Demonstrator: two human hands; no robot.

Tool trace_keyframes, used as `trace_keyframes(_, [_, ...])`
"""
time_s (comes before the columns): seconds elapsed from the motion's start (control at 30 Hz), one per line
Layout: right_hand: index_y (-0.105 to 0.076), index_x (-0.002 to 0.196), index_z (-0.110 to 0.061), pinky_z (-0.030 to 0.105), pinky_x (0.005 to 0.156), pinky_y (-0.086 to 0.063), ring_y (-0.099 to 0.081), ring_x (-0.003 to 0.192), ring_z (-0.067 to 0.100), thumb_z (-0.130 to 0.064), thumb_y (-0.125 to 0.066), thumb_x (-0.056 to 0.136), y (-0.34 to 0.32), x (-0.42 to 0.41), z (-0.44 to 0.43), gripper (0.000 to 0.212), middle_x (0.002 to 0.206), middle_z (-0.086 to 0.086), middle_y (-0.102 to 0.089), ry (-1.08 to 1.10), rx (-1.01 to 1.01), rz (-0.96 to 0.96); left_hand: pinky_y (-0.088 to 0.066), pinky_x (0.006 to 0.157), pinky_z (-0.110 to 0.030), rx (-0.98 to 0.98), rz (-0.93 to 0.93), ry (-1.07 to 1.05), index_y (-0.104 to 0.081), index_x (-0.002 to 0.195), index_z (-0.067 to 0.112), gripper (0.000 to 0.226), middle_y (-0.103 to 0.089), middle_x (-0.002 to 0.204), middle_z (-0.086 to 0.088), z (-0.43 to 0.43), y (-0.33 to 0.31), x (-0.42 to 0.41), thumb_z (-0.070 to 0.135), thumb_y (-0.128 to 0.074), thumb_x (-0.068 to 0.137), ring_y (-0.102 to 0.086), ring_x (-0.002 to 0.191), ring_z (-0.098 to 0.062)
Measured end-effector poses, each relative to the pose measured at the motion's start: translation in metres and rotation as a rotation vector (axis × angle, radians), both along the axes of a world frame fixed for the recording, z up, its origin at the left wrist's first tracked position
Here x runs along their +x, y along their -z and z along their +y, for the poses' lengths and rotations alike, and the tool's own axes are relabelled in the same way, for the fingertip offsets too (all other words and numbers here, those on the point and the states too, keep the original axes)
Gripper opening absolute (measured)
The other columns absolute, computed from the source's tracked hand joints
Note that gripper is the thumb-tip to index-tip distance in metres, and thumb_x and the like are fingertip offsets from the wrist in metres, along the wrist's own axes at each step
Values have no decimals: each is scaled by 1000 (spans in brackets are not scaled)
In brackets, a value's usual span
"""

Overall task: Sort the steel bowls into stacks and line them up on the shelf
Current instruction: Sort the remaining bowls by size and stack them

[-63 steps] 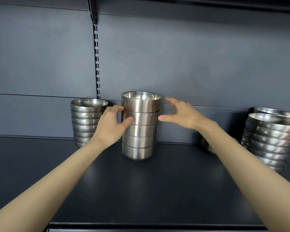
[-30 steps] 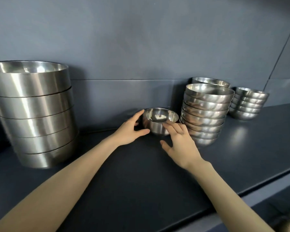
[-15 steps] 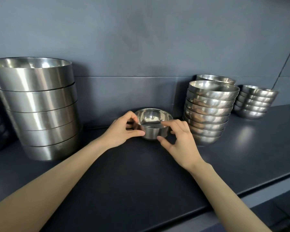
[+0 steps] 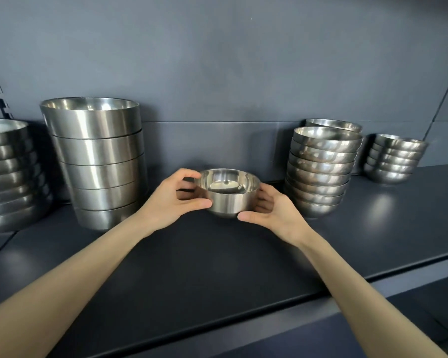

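Since half a second ago the small steel bowl has been drawn slightly forward on the shelf, between the tall straight-sided stack and the rounded stack. The left hand and right hand cup its walls, thumbs in front. It looks light, rigid and slick; gripping opposite sides below the rim seems safest.

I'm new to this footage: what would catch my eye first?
Both hands, left and right, clasp one small bowl at mid-shelf. A tall stack of straight-sided bowls stands to its left. A stack of rounded bowls stands to its right.
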State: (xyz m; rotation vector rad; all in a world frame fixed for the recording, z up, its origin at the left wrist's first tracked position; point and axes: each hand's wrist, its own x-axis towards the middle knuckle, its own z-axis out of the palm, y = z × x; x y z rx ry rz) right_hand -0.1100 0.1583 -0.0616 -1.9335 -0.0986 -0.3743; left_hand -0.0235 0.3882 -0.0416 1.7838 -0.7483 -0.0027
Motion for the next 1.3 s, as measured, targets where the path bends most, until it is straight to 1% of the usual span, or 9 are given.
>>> trace_keyframes(0.17, [-51,111,-39,6,77,-47,-63,96,-10,-14,-87,63,-29,-24,7,65,108,-19,-61,52,28,-117,-49,73,-8,-137,2,39,-58,108,38,58,-70,104,9,5,-22,-27,32,-83,56,-67,96,-1])
trace_keyframes(0.33, [-52,124,-19,6,78,-47,-64,93,-8,-30,-86,49,-79,-54,2,83,107,-12,-63,118,46,-213,-47,74,-6,-223,-74,75,-64,106,39,55,-72,101,16,-9,-63,-52,42,-79,53,-66,98,0])
trace_keyframes(0.43, [-53,104,-30,4,73,-47,-63,86,-12,-35,-85,44,-108,-67,-13,69,99,-18,-60,152,40,-256,-46,74,-5,-247,-112,92,-64,115,29,59,-72,104,12,-28,-89,-60,36,-79,59,-66,98,1])
trace_keyframes(0.53, [-52,102,-33,12,82,-50,-63,99,2,-49,-83,36,-126,-77,-38,75,104,-16,-62,191,23,-271,-47,74,-6,-256,-139,93,-63,117,26,53,-70,108,9,-56,-108,-66,26,-79,67,-66,96,1])
trace_keyframes(0.67, [-53,99,-34,13,80,-51,-64,98,1,-56,-83,34,-142,-86,-82,75,106,-13,-66,215,5,-321,-48,75,-8,-259,-172,104,-62,113,26,51,-68,110,7,-102,-128,-72,29,-79,65,-67,95,1])
trace_keyframes(0.8, [-55,98,-32,16,83,-50,-66,97,5,-53,-83,36,-156,-88,-133,72,105,-11,-68,209,-13,-359,-49,75,-9,-270,-169,87,-61,110,26,64,-68,109,7,-150,-141,-78,44,-79,51,-68,93,-2])
trace_keyframes(0.97, [-53,99,-33,8,79,-49,-64,95,0,-43,-82,44,-170,-84,-198,63,101,-15,-66,137,-35,-337,-49,69,-9,-289,-181,25,-58,102,31,59,-68,101,10,-212,-152,-83,41,-80,48,-68,84,1])
trace_keyframes(1.17, [-53,113,-18,12,85,-50,-64,96,0,-17,-84,65,-180,-55,-256,57,102,-10,-65,68,-40,-303,-49,75,-12,-160,-167,-76,-48,124,20,75,-64,107,7,-261,-167,-68,33,-82,59,-66,81,6])
trace_keyframes(1.3, [-54,118,-13,4,66,-47,-65,81,-7,-16,-83,69,-179,-26,-282,57,101,-8,-64,67,-49,-286,-47,67,-4,-80,-147,-115,-48,121,15,63,-66,101,5,-283,-176,-46,19,-82,68,-65,76,7])
